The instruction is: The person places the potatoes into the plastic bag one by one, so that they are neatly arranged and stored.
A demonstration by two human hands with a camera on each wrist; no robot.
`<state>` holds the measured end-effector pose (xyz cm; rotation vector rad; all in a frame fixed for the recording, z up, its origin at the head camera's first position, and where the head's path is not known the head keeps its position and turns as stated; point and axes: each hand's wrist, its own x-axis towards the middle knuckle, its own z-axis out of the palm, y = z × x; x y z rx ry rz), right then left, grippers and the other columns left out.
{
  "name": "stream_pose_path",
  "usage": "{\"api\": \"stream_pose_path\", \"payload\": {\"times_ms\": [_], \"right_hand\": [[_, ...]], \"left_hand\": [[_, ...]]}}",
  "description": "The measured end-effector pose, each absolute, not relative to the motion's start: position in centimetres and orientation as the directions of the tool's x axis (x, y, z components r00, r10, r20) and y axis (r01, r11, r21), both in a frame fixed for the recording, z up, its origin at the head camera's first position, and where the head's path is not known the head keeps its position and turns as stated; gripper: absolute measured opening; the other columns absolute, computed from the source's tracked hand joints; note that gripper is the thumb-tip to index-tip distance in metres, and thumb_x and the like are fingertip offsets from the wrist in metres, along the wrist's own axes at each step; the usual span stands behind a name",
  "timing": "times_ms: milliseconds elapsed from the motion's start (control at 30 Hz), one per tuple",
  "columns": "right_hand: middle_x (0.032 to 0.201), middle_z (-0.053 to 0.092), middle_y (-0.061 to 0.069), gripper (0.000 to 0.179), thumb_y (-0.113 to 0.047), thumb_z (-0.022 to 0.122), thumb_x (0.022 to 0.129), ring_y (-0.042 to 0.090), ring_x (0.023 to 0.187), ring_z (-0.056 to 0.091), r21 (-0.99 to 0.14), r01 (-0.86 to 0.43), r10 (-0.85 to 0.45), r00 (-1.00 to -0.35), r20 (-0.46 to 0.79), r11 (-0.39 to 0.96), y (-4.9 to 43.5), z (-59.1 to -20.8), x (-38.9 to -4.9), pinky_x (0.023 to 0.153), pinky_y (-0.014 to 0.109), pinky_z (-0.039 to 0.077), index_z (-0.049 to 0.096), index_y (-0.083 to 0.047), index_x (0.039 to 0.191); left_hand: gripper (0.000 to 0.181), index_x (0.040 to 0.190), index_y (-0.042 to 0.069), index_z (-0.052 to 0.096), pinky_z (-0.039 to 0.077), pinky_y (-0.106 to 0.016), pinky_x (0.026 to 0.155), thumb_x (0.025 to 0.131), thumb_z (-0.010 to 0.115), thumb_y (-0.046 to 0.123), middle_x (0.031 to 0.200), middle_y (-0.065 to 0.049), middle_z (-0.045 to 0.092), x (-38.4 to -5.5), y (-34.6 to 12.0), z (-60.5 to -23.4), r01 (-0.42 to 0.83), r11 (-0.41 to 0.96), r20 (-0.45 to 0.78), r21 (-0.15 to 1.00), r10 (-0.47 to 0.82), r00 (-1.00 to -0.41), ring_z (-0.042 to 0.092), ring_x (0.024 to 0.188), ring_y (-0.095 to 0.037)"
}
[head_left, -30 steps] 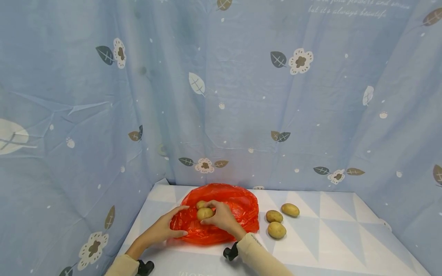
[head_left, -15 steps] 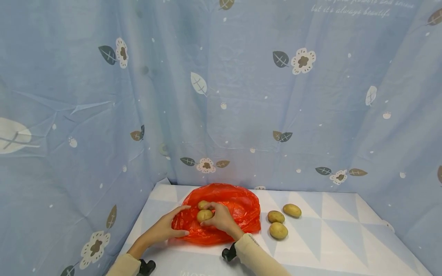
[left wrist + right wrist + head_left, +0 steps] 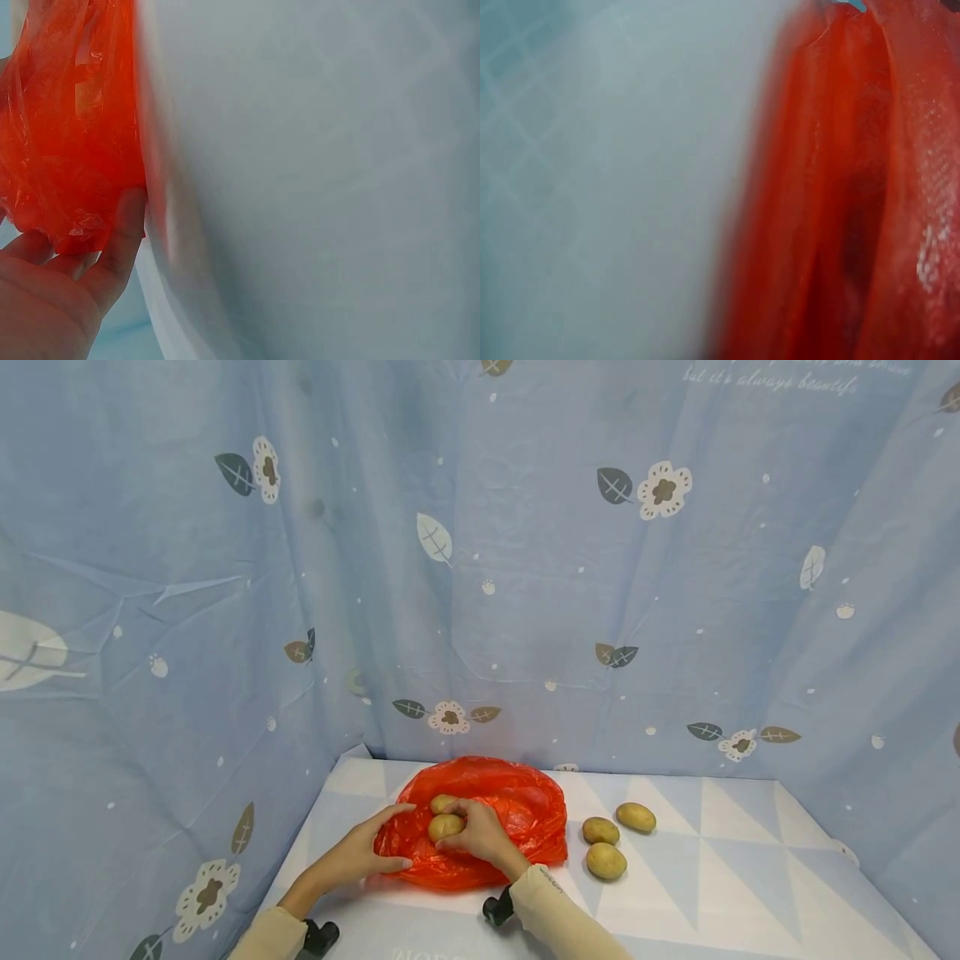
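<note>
A red plastic bag lies with its mouth open toward the back of the table. My right hand reaches inside and pinches a potato between thumb and fingers. Just behind that one, a second potato sits in the bag. Around the bag's left end my left hand curves, thumb in front and fingers behind; the left wrist view shows its thumb against the red film. In the right wrist view the bag fills one side, and the right hand is out of sight.
To the bag's right, three loose potatoes lie close together: a front one, a middle one and a rear one. A patterned cloth covers the table. Blue floral curtains stand behind and at both sides.
The view has shifted very slightly. Both hands and the potatoes keep their places, with the right hand still on the same potato.
</note>
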<state>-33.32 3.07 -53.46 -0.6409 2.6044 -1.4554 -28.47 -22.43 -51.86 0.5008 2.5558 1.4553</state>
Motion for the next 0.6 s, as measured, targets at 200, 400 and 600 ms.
{"api": "stream_pose_path", "payload": {"times_ms": [200, 400, 600], "right_hand": [[0.115, 0.068, -0.002, 0.043, -0.02, 0.087, 0.084, 0.018, 0.102, 0.061, -0.837, -0.31, -0.41, -0.905, 0.115, 0.451, 3.9, -52.5, -33.1, 0.088, 0.039, 0.059, 0.069, -0.012, 0.122], [0.118, 0.069, 0.012, 0.041, -0.022, 0.083, 0.088, 0.031, 0.103, 0.063, -0.826, -0.337, -0.389, -0.908, 0.158, 0.451, 5.8, -50.4, -33.1, 0.081, 0.035, 0.059, 0.068, -0.007, 0.123], [0.118, 0.07, 0.012, 0.042, -0.032, 0.082, 0.09, 0.029, 0.103, 0.064, -0.813, -0.358, -0.378, -0.907, 0.187, 0.458, 8.1, -49.0, -32.3, 0.083, 0.034, 0.057, 0.068, -0.011, 0.124]], "left_hand": [[0.081, 0.153, 0.024, 0.046, 0.036, -0.07, 0.11, 0.084, 0.087, 0.029, 0.157, -0.016, 0.042, -28.3, -22.3, -51.5, 0.197, 0.476, 0.019, 0.857, 0.353, -0.936, 0.04, 0.142, -0.045], [0.081, 0.153, 0.022, 0.046, 0.033, -0.071, 0.111, 0.084, 0.087, 0.027, 0.158, -0.018, 0.041, -28.4, -22.4, -51.5, 0.21, 0.479, 0.031, 0.852, 0.355, -0.934, 0.037, 0.143, -0.047], [0.082, 0.154, 0.02, 0.045, 0.036, -0.071, 0.109, 0.083, 0.087, 0.028, 0.157, -0.019, 0.042, -28.3, -22.5, -51.8, 0.189, 0.486, 0.008, 0.853, 0.35, -0.937, 0.038, 0.142, -0.047]]}}
